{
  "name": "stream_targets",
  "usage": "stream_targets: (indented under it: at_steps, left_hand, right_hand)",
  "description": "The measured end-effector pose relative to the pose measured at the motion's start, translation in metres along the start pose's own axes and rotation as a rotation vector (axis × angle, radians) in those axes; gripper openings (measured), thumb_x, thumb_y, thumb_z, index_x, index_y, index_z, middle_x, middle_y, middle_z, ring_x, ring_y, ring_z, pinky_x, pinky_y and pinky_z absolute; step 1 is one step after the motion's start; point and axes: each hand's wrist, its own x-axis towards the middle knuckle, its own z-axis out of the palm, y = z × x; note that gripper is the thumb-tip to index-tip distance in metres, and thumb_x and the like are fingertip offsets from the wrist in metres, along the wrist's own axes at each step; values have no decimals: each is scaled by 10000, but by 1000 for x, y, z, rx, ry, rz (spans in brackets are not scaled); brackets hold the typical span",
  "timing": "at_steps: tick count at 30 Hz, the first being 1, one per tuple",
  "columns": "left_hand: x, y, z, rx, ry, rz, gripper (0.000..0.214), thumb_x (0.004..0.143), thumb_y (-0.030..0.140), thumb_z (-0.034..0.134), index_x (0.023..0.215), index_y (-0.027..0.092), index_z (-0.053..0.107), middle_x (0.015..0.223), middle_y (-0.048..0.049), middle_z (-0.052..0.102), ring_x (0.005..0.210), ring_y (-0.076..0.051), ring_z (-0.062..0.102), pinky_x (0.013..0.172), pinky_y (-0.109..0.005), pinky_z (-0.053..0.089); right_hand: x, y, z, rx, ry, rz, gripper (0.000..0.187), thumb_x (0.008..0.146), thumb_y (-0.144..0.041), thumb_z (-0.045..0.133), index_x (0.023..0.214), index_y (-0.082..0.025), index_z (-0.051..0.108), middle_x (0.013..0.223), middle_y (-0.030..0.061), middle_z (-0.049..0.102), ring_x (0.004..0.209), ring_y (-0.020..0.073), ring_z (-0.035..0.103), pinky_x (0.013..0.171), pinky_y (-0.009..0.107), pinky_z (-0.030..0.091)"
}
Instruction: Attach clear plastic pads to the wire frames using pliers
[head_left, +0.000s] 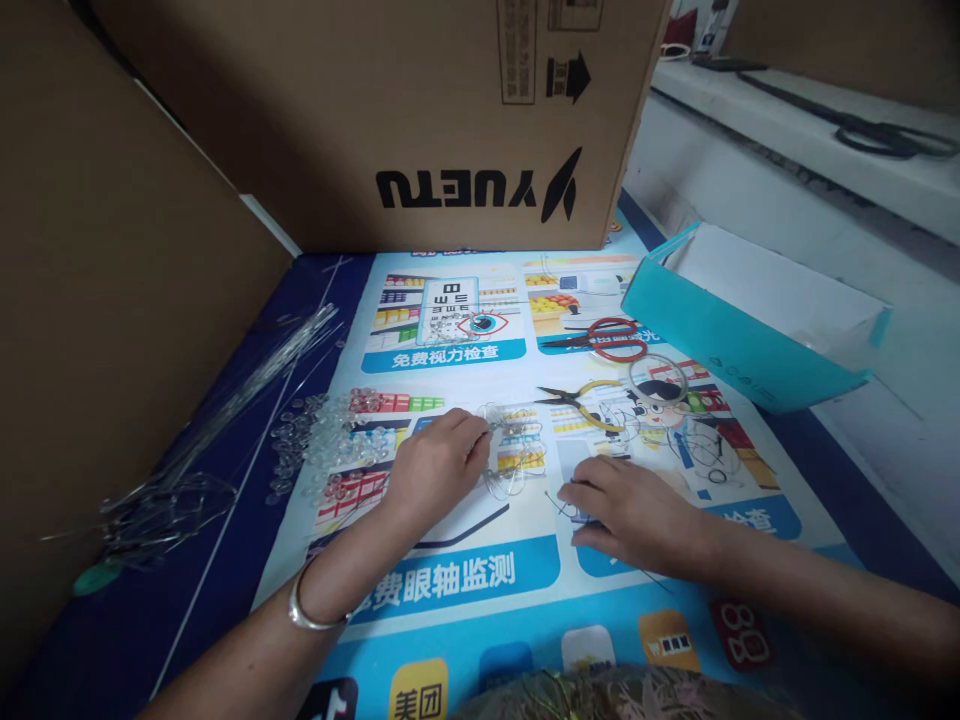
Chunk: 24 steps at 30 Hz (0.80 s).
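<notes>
My left hand (441, 462) is closed in a pinch at the edge of a looped wire piece with clear beads (514, 455). To its left lies a spread pile of clear round beads (330, 440). My right hand (626, 510) rests low over the printed sheet, thumb and fingers apart and curved. Thin dark wire (556, 502) shows at its fingertips; whether the fingers touch it I cannot tell. Beyond the hands lie yellow-handled pliers (581, 402) and red-handled scissors (600, 342). A coil of pale wire (658, 380) sits right of the pliers.
Large cardboard panels (375, 120) stand at the back and left. A bundle of long wires (247, 390) lies on the left. An open turquoise box (750, 330) stands at the right, by loose wire scraps (709, 450). Black scissors (874, 135) rest on a ledge (795, 110).
</notes>
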Motion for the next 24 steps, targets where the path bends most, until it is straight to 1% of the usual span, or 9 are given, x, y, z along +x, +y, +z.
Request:
stream_targets:
  at_steps: [3,6,9,13,16,19,22,23,24]
  left_hand:
    - [1,-4,2,-35,-3,5,216,867,286,397,870,200,595,877,-37,608,799,-152,560,684,-239,401]
    - [2,-6,4,-25,12,-15,217,867,294,396,877,209,595,869,-31,613,768,-147,563,643,-233,390]
    - [5,-8,7,2,39,-45,223,867,304,392,878,213,595,859,-33,612,751,-148,562,617,-231,379]
    - [10,-12,13,-61,62,-45,211,863,280,386,884,199,580,874,-35,605,756,-144,557,659,-226,401]
    - [13,-16,15,-123,72,-40,199,858,269,391,865,192,574,862,-38,599,796,-152,551,711,-229,415]
    - [16,-19,15,-139,78,-53,191,851,266,400,853,191,576,852,-38,596,797,-158,547,726,-237,419]
    - [20,-21,13,-134,100,-51,196,852,259,393,853,189,576,854,-41,596,796,-161,548,730,-243,421]
    - [22,-21,11,-126,109,-49,198,853,258,390,855,188,575,857,-43,596,798,-163,548,727,-245,421]
    - [24,-20,10,-115,117,-49,198,853,258,388,854,188,574,860,-45,596,798,-165,549,724,-246,421]
  right_hand:
    - [3,0,10,-7,24,3,280,820,-342,546,1065,-211,574,964,78,542,919,214,484,788,345,399]
    - [8,6,13,-5,48,10,236,849,-331,501,1022,-200,596,947,76,540,904,202,484,790,343,396]
    - [15,15,10,21,72,13,254,851,-336,498,1039,-197,598,957,78,543,912,200,489,783,331,404]
    - [14,30,-1,107,110,-11,322,830,-370,527,1102,-203,573,1038,88,540,980,203,488,832,334,414]
    - [0,39,-11,156,151,40,371,818,-399,534,1137,-209,544,1134,94,511,1041,207,474,867,341,417]
    - [-24,34,-13,118,149,122,445,777,-413,581,1174,-223,517,1166,105,498,1088,239,450,876,375,414]
    - [-44,19,-2,114,112,99,580,699,-472,646,1193,-205,502,1149,137,497,1056,266,457,847,394,423]
    - [-48,14,4,103,89,82,584,699,-464,649,1199,-205,496,1135,142,503,1043,271,460,841,407,417]
    - [-51,10,9,85,103,64,576,698,-471,647,1187,-201,507,1102,145,518,1016,278,469,836,429,408]
